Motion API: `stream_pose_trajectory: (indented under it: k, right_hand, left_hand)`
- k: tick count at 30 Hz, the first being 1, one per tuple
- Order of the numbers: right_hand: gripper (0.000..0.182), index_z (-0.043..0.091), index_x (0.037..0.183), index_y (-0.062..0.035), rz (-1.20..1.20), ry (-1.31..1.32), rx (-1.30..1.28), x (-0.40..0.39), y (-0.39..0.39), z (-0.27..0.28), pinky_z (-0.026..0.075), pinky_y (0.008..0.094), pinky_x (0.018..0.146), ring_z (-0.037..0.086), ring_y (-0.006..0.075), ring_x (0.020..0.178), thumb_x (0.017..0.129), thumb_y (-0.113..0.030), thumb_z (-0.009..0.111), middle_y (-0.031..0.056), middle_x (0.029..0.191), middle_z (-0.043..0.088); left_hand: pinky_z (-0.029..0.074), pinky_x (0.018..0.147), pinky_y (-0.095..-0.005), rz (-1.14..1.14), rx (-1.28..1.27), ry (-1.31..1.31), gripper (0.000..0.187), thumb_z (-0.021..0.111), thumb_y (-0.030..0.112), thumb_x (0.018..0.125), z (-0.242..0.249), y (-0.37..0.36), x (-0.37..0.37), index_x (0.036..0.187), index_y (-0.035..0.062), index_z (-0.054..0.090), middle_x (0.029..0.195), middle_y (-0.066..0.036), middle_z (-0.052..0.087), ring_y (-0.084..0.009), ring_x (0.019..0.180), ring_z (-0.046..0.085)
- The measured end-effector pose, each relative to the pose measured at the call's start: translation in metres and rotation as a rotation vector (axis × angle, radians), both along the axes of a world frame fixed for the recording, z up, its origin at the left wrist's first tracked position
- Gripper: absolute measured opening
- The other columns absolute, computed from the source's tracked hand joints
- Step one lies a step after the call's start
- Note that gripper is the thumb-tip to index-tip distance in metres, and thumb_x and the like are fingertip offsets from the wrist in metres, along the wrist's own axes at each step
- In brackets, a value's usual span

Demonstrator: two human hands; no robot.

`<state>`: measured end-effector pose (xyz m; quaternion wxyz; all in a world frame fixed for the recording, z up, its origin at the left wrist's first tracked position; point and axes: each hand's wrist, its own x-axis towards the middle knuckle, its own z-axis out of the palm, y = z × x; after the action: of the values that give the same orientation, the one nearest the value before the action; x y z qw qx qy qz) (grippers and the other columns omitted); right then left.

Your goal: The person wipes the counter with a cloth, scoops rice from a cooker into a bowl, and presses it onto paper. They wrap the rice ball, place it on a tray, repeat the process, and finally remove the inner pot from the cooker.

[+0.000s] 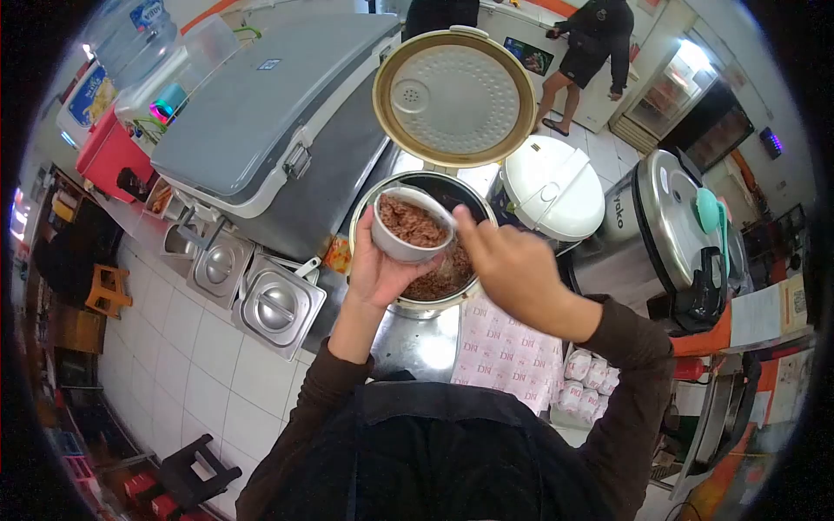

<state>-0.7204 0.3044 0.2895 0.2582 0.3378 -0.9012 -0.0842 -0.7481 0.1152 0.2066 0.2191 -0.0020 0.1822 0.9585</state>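
The grey cooler fills the upper left of the frame, lid down. At right stands the steel cooker, a green scoop on top. The pot sits at centre, its round lid raised above it and brown food inside. Right of the pot is the white cooker, closed; a person stands beyond, upper right. Printed paper lies below and right of the pot, beside wrapped packs. Lidded steel pans are left of centre. My right hand, blurred, has its fingers curled at the bowl's right rim; I cannot tell whether it grips anything. My left hand cups the white bowl, full of brown food, over the pot.
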Motion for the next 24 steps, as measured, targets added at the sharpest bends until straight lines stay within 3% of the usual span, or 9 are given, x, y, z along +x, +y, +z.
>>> stream_pose_trajectory:
  k: [3,6,8,11,13,14,17,23,24]
  right_hand:
    - [0.04,0.048,0.127,-0.0045,-0.064,-0.309,-0.262,-0.007,0.02,0.032,0.048,0.0318,0.053,0.061,0.0188,0.061,0.089,-0.014,0.053,0.0071,0.086,0.062]
    - [0.043,0.043,0.133,-0.0076,-0.178,-0.826,-0.494,-0.014,0.027,0.051,0.049,0.03,0.061,0.064,0.019,0.068,0.092,-0.019,0.051,0.012,0.102,0.064]
    - [0.044,0.043,0.134,-0.012,0.124,-0.803,-0.642,-0.024,0.025,0.026,0.049,0.0363,0.068,0.064,0.0292,0.075,0.092,-0.025,0.05,0.0129,0.096,0.065]
    - [0.042,0.046,0.133,-0.0162,0.164,-0.932,-0.633,-0.025,0.019,0.011,0.047,0.0319,0.069,0.064,0.0219,0.072,0.093,-0.025,0.052,0.0165,0.086,0.064]
    - [0.039,0.05,0.13,-0.0189,0.005,-0.988,-0.445,-0.02,0.011,0.017,0.046,0.0329,0.067,0.063,0.0245,0.071,0.092,-0.027,0.052,0.017,0.081,0.063]
    - [0.036,0.053,0.127,-0.0211,0.095,-0.831,-0.457,-0.022,0.014,-0.003,0.045,0.0331,0.062,0.059,0.0264,0.061,0.092,-0.029,0.053,0.0179,0.074,0.06]
    - [0.036,0.054,0.126,-0.0188,0.065,-0.854,-0.345,-0.024,0.015,-0.002,0.043,0.0327,0.056,0.049,0.0254,0.051,0.092,-0.03,0.052,0.0188,0.065,0.055]
    - [0.036,0.054,0.126,-0.0149,0.12,-1.021,-0.587,-0.019,-0.003,0.003,0.04,0.0329,0.053,0.044,0.0226,0.046,0.092,-0.029,0.052,0.0215,0.06,0.045]
    - [0.036,0.053,0.126,-0.0134,0.169,-0.978,-0.618,-0.019,-0.003,-0.007,0.041,0.0321,0.054,0.044,0.017,0.047,0.093,-0.028,0.051,0.0178,0.06,0.051]
  left_hand:
    - [0.046,0.087,-0.0548,-0.046,0.107,0.029,0.063,0.031,0.06,0.089,-0.003,-0.008,-0.001,0.133,0.0149,0.039,0.131,-0.014,0.045,-0.0321,0.118,0.048]
    - [0.045,0.09,-0.0557,-0.066,0.127,0.026,0.066,0.031,0.061,0.089,-0.003,-0.012,0.0,0.136,0.0147,0.036,0.135,-0.014,0.041,-0.0335,0.121,0.045]
    - [0.039,0.095,-0.0595,-0.095,0.21,0.034,0.066,0.035,0.059,0.089,-0.006,-0.014,0.0,0.139,0.0157,0.031,0.139,-0.016,0.035,-0.0374,0.126,0.036]
    - [0.041,0.093,-0.0588,-0.167,0.32,0.018,0.065,0.036,0.058,0.089,-0.015,-0.014,0.0,0.137,0.015,0.033,0.139,-0.016,0.035,-0.0371,0.126,0.037]
    - [0.044,0.089,-0.0583,-0.154,0.254,0.014,0.063,0.037,0.057,0.089,-0.013,-0.015,0.003,0.134,0.0137,0.038,0.136,-0.016,0.039,-0.0372,0.123,0.04]
    - [0.045,0.088,-0.0582,-0.143,0.216,0.002,0.063,0.037,0.058,0.089,-0.013,-0.015,0.004,0.133,0.0136,0.039,0.135,-0.016,0.04,-0.0372,0.122,0.042]
    - [0.046,0.086,-0.0578,-0.111,0.093,-0.033,0.061,0.037,0.058,0.089,-0.009,-0.017,0.005,0.131,0.0137,0.042,0.132,-0.015,0.043,-0.0369,0.119,0.045]
    - [0.048,0.085,-0.0562,-0.123,-0.026,-0.032,0.06,0.039,0.059,0.088,-0.001,-0.02,0.007,0.128,0.014,0.044,0.129,-0.014,0.046,-0.0358,0.114,0.049]
    - [0.048,0.084,-0.0558,-0.133,-0.014,-0.023,0.06,0.04,0.059,0.088,-0.002,-0.021,0.008,0.128,0.014,0.044,0.128,-0.014,0.046,-0.0356,0.113,0.05]
